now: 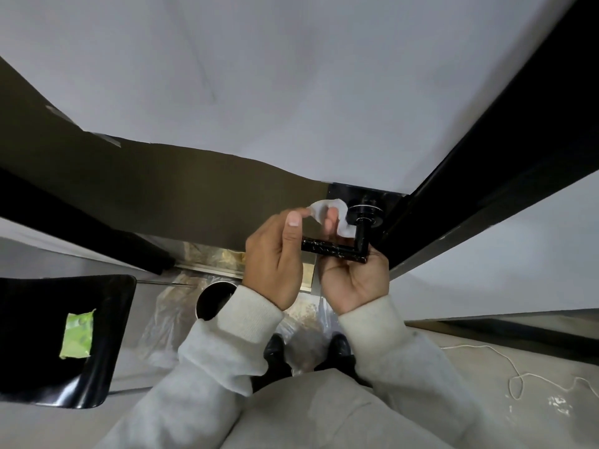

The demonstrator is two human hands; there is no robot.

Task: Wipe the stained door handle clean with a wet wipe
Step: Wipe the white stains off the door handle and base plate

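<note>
Two shoes (275,350), both dark, stand on the floor below the hands, on a crumpled clear plastic sheet (162,319). One loose white cord (518,377) trails on the floor below and to the right of the right hand, well apart from it.

One black bench (107,345) sits below and left of the left hand, its near corner rounded. One green wipe packet (78,332) lies flat on it, inside the edge. One round dark bin (210,296) stands just below the left wrist, partly hidden by the grey sleeve (233,328).

Two hands in view. The left hand (275,260) has its fingers curled, thumb and fingertips pinching one end of the wet wipe (327,212). The right hand (353,277) is palm up, fingers curled round the lever from beneath, with a fingertip pressed into the wipe.

One black door handle (334,249), L-shaped, lies between the two hands; pale flecks show on its lever. Its neck runs up to one round rose (366,212) just above the right hand. The single white wipe is bunched above the lever, touching the neck.

Beyond, one black door edge (486,157) runs diagonally up from the right hand. A pale wall (291,76) fills the far field; open room lies to the left of the left hand.
</note>
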